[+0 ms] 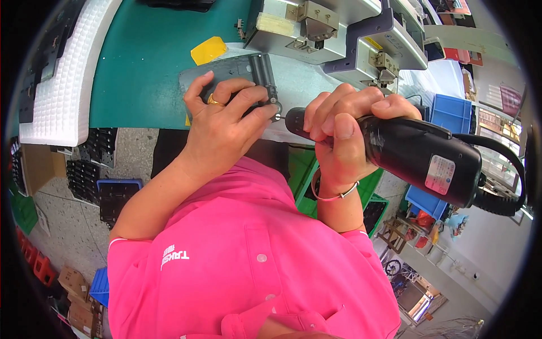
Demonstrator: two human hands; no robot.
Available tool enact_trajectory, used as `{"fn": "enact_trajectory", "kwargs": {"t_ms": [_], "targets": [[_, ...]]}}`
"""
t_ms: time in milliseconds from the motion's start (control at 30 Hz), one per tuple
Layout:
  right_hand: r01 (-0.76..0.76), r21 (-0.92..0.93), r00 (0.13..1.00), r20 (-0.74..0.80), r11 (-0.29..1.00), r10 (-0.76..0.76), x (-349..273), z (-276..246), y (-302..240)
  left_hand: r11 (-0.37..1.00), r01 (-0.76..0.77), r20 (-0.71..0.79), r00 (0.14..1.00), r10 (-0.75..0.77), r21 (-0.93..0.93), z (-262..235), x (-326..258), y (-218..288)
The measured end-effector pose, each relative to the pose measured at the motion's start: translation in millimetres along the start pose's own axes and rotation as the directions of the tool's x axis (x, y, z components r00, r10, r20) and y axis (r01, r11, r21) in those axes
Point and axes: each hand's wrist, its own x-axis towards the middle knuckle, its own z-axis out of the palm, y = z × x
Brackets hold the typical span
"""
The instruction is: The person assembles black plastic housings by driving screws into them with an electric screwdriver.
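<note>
Left hand (pixel 228 121) lies palm down over a dark grey plastic case (pixel 220 73), its fingers spread and half curled, a gold ring (pixel 214 100) on one; it touches the case, but whether it grips it or only presses on it I cannot tell; the case sits near the front edge of a green table (pixel 135 68), partly over a pale sheet (pixel 302 85).

Right hand (pixel 347 135) is wrapped tightly around a black power screwdriver (pixel 423 152), held lying nearly level, its nose just beside the right-hand corner of the case; a black cord (pixel 516 169) loops at its far end; a bracelet (pixel 333 196) circles that wrist.

Behind the case lies a yellow scrap (pixel 209 51); metal boxes (pixel 299 34) stand beyond; white foam (pixel 68 85) lies at the left.
</note>
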Motion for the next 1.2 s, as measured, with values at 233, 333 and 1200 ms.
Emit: {"fn": "enact_trajectory", "kwargs": {"t_ms": [233, 333, 1200], "targets": [[0.033, -0.205, 0.995, 0.095, 0.978, -0.014, -0.1, -2.2, 0.2, 0.998, 0.069, 0.025, 0.997, -0.069, -0.011, -2.3, 1.3, 0.8], [-0.001, -0.209, 0.997, -0.079, 0.978, -0.016, -6.5, 7.9, 4.4, 0.998, 0.064, 0.023, 0.998, -0.064, -0.004, -2.4, 0.7, 1.0], [0.300, -0.250, 0.761, -0.519, 0.921, -0.389, 48.7, -107.5, -35.9, 0.983, -0.150, 0.024, 0.989, 0.148, 0.106, -0.5, 11.2, 4.8]]}}
